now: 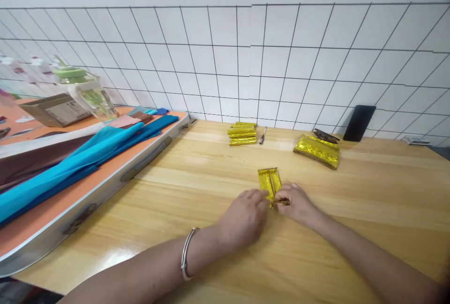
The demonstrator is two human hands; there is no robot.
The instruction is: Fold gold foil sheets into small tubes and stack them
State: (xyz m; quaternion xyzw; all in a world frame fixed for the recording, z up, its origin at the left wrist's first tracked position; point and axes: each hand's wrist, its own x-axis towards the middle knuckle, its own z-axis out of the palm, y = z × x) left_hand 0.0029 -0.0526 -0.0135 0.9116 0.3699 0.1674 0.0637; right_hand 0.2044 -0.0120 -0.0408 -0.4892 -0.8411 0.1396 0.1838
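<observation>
A gold foil piece with a dark line down its middle lies on the wooden table, its near end between my two hands. My left hand, slightly blurred, has curled fingers at the foil's near left edge; what its fingertips hold is hidden. My right hand is closed on the near right end of the foil, where a folded part shows between the fingers. Farther back lie a small stack of narrow gold strips and a thicker stack of wide gold foil pieces.
A pen lies beside the strips. Behind the wide stack are a dark clip and a black phone leaning on the tiled wall. At left, an orange board holds blue cloths, a cardboard box and a green-lidded bottle.
</observation>
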